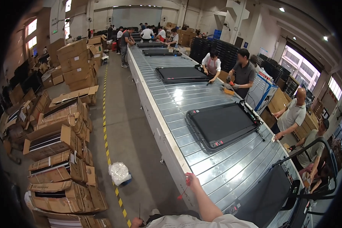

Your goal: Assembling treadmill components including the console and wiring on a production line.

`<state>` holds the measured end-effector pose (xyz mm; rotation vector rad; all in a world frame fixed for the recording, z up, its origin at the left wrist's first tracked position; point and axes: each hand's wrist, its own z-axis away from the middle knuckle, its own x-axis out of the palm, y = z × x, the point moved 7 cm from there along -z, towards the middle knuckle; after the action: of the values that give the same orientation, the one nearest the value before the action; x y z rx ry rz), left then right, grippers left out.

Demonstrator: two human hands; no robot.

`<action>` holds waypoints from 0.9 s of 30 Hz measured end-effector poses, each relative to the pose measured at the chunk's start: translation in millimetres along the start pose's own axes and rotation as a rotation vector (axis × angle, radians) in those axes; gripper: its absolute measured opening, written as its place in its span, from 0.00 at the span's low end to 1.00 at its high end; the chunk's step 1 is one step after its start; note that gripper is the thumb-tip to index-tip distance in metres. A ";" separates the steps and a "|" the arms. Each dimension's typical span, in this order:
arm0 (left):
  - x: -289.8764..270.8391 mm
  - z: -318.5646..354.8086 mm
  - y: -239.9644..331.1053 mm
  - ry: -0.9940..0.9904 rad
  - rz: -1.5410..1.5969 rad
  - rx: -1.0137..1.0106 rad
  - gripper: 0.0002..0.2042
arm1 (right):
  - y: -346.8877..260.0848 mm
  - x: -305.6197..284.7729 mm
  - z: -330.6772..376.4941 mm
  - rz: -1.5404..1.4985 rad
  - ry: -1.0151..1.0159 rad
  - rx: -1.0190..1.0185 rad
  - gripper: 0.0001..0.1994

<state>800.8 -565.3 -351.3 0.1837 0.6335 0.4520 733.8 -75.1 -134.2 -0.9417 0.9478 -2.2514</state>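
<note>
My right hand point(193, 182) is closed at the near edge of the long metal table point(212, 171), its fingers around a small red thing point(187, 182) with a thin red end hanging below. What kind of thing it is, I cannot make out. Low at the bottom edge, my left hand point(136, 222) is closed around a thin dark rod point(140, 210) pointing upward. Nearest to my right arm lies a dark flat panel point(260, 195). Farther along the table rests a black framed panel point(225, 125) with small red-and-white labels at its corners.
Opened cardboard boxes point(51, 169) line the left side. A clear plastic bag of material point(119, 173) sits on the floor by the yellow-black stripe point(105, 131). People work along the table's far side; one person point(292, 114) leans a hand on its edge. A black frame point(325, 142) stands at right.
</note>
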 end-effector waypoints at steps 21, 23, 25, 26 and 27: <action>-256.4 -121.4 248.0 0.284 -0.350 0.344 0.15 | -33.7 -42.8 -142.0 0.452 0.393 -0.159 0.16; -270.2 -131.9 266.8 0.277 -0.421 0.408 0.15 | -47.2 -23.6 -163.6 0.434 0.395 -0.148 0.15; -279.9 -166.6 295.5 0.266 -0.474 0.367 0.14 | -65.0 -6.5 -183.3 0.451 0.360 -0.125 0.15; -293.4 -174.9 315.7 0.280 -0.338 0.378 0.14 | -69.5 1.7 -184.0 0.455 0.354 -0.096 0.14; -306.8 -186.5 343.9 0.297 -0.427 0.383 0.14 | -70.2 3.2 -188.5 0.457 0.372 -0.139 0.15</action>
<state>348.3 -396.1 -233.8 0.3385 1.0232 -0.0620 575.7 42.1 -176.4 -0.3076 1.3401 -2.0099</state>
